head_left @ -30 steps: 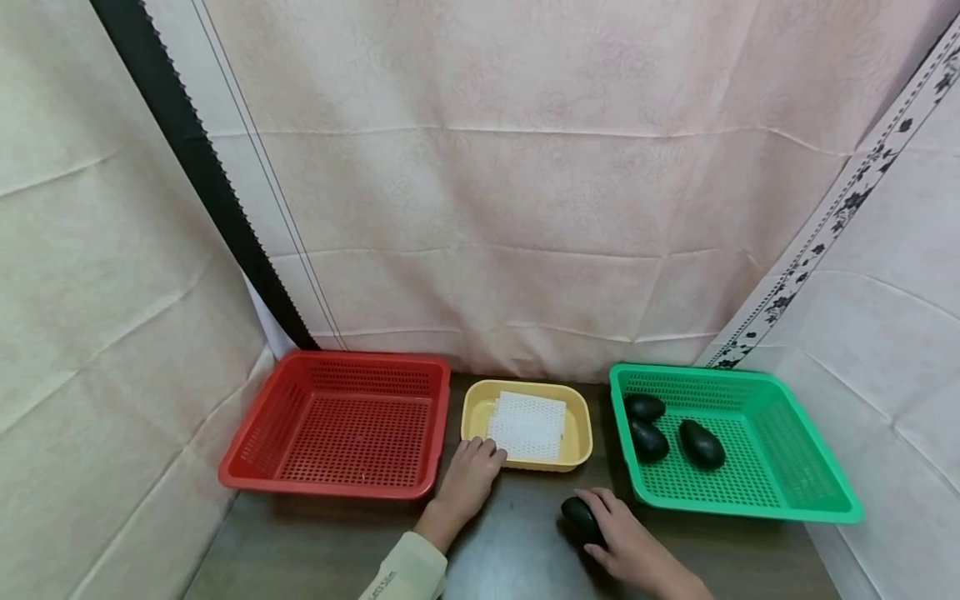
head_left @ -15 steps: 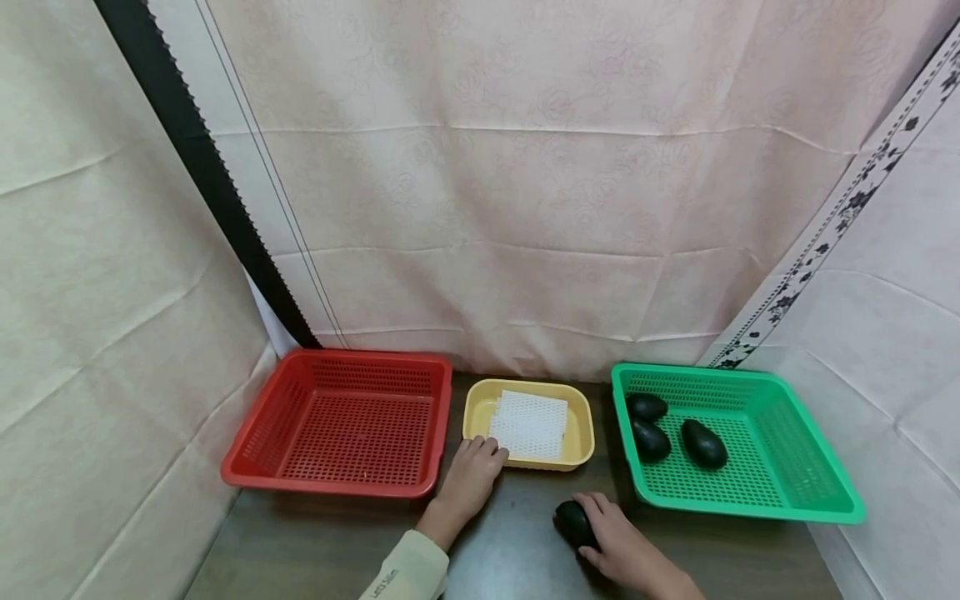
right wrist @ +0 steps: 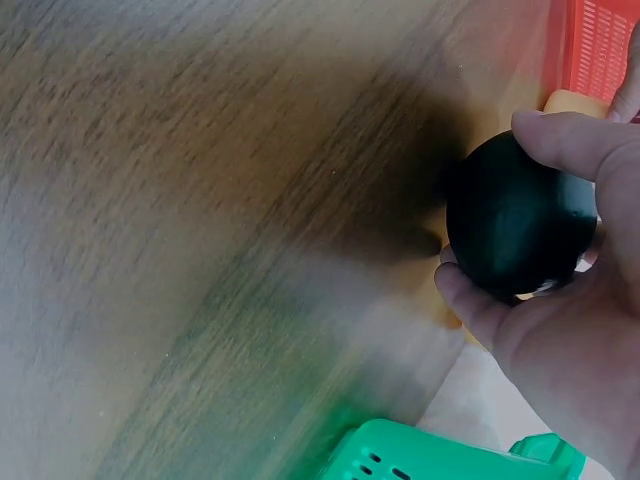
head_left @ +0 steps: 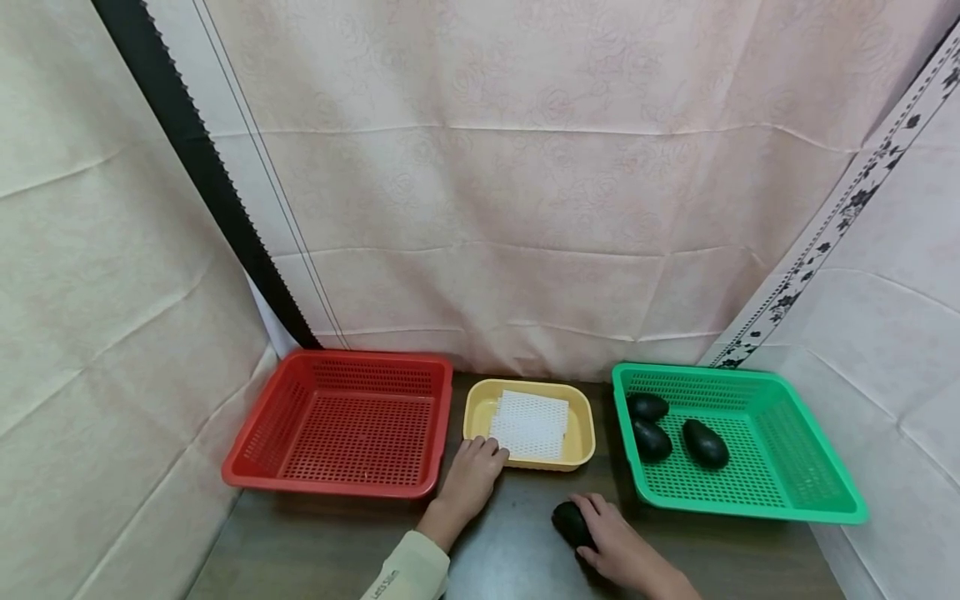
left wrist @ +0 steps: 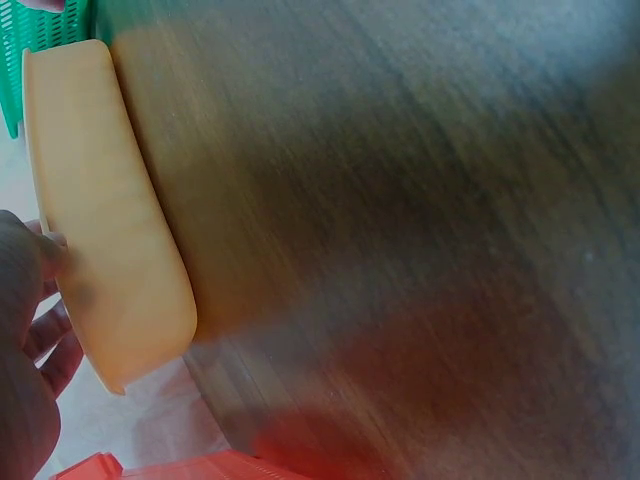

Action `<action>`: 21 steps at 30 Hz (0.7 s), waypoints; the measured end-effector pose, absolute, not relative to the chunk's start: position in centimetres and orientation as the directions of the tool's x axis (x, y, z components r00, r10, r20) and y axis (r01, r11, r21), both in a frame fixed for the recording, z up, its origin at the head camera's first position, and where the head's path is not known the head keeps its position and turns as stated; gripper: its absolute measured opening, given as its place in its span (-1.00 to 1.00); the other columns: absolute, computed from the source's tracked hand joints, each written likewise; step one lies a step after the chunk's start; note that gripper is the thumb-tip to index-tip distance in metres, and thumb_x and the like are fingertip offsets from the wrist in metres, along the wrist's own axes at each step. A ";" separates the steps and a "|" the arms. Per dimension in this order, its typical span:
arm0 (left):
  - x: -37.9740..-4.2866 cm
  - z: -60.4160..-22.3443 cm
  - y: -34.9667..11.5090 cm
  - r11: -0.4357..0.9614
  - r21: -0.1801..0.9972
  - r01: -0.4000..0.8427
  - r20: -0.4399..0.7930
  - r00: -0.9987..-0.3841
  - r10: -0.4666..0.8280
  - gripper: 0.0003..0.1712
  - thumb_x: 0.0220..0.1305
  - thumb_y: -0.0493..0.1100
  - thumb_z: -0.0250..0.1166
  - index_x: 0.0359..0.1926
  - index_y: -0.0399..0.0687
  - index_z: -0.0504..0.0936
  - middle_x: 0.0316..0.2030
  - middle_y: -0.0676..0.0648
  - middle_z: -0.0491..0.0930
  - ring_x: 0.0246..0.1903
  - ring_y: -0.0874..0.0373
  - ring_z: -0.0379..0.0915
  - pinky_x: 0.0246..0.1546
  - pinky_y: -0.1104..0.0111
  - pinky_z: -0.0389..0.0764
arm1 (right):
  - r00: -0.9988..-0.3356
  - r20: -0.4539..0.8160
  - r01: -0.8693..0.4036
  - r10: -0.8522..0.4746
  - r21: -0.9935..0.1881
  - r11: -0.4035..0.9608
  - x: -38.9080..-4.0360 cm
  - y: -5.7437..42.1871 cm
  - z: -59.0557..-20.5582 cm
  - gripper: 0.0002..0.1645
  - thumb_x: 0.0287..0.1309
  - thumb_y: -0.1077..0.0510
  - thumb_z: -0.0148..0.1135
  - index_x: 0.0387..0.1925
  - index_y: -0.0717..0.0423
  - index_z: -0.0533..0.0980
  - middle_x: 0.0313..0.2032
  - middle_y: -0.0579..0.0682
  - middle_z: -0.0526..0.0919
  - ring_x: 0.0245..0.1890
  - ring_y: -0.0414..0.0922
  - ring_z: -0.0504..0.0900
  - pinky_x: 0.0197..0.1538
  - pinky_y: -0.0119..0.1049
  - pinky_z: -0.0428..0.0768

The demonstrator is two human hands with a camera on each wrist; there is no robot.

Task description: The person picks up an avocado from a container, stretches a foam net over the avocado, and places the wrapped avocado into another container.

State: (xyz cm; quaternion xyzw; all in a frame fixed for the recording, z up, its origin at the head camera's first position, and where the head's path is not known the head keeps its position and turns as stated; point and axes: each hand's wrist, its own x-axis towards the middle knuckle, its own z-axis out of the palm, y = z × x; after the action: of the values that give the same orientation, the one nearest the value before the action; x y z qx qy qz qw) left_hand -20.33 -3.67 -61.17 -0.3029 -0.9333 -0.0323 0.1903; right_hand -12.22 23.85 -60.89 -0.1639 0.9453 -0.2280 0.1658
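A dark, glossy, smooth avocado [head_left: 572, 525] is in my right hand [head_left: 618, 546], low over the table in front of the green basket. In the right wrist view, thumb and fingers curl round the avocado [right wrist: 515, 215] from both sides. My left hand [head_left: 471, 477] holds the near left rim of a shallow yellow tray [head_left: 585, 433]; the left wrist view shows a digit against the outer wall of this tray [left wrist: 115, 200] and other fingers beyond the rim. White perforated sheets [head_left: 528, 423] lie inside the tray.
A red basket [head_left: 337, 490] stands left of the tray. To the right, a green basket [head_left: 750, 510] bears three more avocados [head_left: 705, 444] towards its left side. The metallic-looking tabletop [head_left: 510, 542] ends at a pale cloth backdrop [head_left: 525, 208].
My right hand has shifted slightly left and towards me with the avocado. The left hand keeps its place on the tray's rim.
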 end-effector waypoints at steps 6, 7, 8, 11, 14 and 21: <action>-20.3 -61.3 -3.7 0.813 -0.075 0.578 0.400 -0.729 0.556 -0.83 0.39 -0.26 0.27 -0.14 0.11 0.72 -0.23 0.04 0.65 -0.22 0.10 0.52 -0.20 0.25 0.53 | -0.890 -0.245 -0.226 -0.384 -0.494 0.839 -12.3 23.6 -61.2 -0.13 0.19 0.10 0.47 0.45 0.13 0.28 0.28 0.18 0.42 0.24 0.17 0.48 0.14 0.24 0.54; -20.3 -61.4 -3.7 0.812 -0.075 0.579 0.400 -0.728 0.556 -0.83 0.38 -0.26 0.27 -0.15 0.11 0.72 -0.23 0.04 0.65 -0.22 0.10 0.52 -0.20 0.25 0.52 | -0.891 -0.247 -0.222 -0.382 -0.495 0.840 -12.3 23.5 -61.2 -0.13 0.20 0.09 0.47 0.45 0.13 0.28 0.28 0.17 0.42 0.24 0.17 0.48 0.14 0.24 0.54; -20.3 -61.4 -3.7 0.812 -0.074 0.579 0.399 -0.729 0.556 -0.83 0.38 -0.26 0.27 -0.15 0.11 0.72 -0.23 0.04 0.65 -0.22 0.10 0.52 -0.20 0.25 0.52 | -0.892 -0.249 -0.219 -0.378 -0.494 0.842 -12.3 23.5 -61.2 -0.13 0.20 0.07 0.47 0.45 0.13 0.28 0.28 0.17 0.42 0.24 0.17 0.47 0.14 0.24 0.54; -20.4 -61.4 -3.7 0.811 -0.064 0.582 0.392 -0.733 0.557 -0.83 0.39 -0.26 0.27 -0.14 0.11 0.72 -0.22 0.04 0.65 -0.22 0.10 0.52 -0.20 0.25 0.52 | -0.895 -0.255 -0.205 -0.366 -0.492 0.846 -12.3 23.5 -61.3 -0.13 0.22 0.02 0.46 0.46 0.11 0.28 0.28 0.17 0.42 0.25 0.17 0.47 0.14 0.24 0.54; -20.4 -61.4 -3.7 0.811 -0.059 0.583 0.384 -0.736 0.557 -0.82 0.41 -0.26 0.25 -0.13 0.10 0.72 -0.22 0.04 0.65 -0.21 0.10 0.51 -0.20 0.25 0.51 | -0.898 -0.258 -0.197 -0.355 -0.487 0.851 -12.4 23.4 -61.3 -0.12 0.24 -0.04 0.45 0.47 0.10 0.27 0.30 0.17 0.41 0.26 0.17 0.46 0.16 0.24 0.53; -20.4 -61.2 -3.8 0.814 -0.054 0.578 0.373 -0.744 0.554 -0.81 0.41 -0.26 0.25 -0.11 0.11 0.72 -0.21 0.04 0.65 -0.21 0.10 0.51 -0.19 0.25 0.51 | -0.906 -0.247 -0.188 -0.343 -0.491 0.851 -12.4 23.3 -61.3 -0.09 0.23 -0.05 0.46 0.48 0.08 0.26 0.31 0.19 0.40 0.28 0.18 0.45 0.16 0.24 0.53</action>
State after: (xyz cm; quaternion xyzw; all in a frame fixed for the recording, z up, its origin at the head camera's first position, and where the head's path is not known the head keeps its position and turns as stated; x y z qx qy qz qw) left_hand -20.35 -3.77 -61.20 -0.3032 -0.9334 -0.0327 0.1893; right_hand -12.40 23.27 -61.28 -0.1399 0.9477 -0.2347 0.1650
